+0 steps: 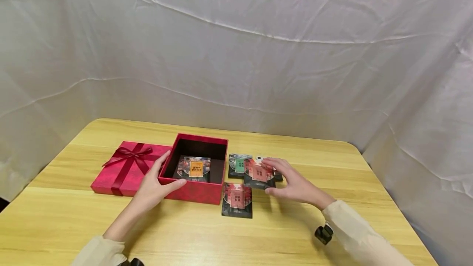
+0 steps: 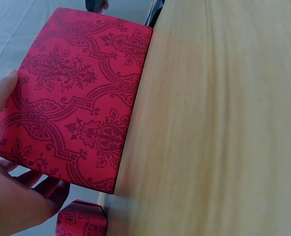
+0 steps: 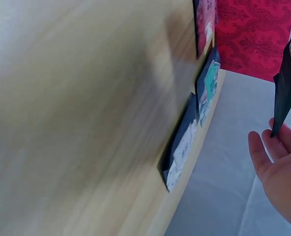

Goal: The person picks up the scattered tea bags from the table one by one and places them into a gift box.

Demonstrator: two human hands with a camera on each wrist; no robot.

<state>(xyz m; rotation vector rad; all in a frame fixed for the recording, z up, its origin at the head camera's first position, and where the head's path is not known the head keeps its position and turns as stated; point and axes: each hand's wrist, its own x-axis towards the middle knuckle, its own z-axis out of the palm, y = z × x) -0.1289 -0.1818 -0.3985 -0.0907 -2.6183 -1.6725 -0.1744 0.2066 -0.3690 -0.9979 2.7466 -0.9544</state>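
Observation:
My left hand [image 1: 153, 190] grips the left side of an open red gift box [image 1: 196, 192], its thumb on the front rim and its fingers at the left wall. In the left wrist view, the patterned box wall [image 2: 76, 98] sits between thumb and fingers. My right hand [image 1: 295, 184] pinches a dark tea packet [image 1: 258, 173] with a red label, to the right of the box. A barcode shows on this packet [image 3: 289, 78] in the right wrist view. Inside the box lies a packet [image 1: 194, 169] with an orange label.
The red lid [image 1: 103, 182] with a ribbon bow lies left of the box. A red-labelled packet [image 1: 237, 200] lies by the box's front right corner. Behind the held packet are a green-labelled packet [image 1: 235, 166] and another packet [image 3: 182, 152], partly hidden in the head view.

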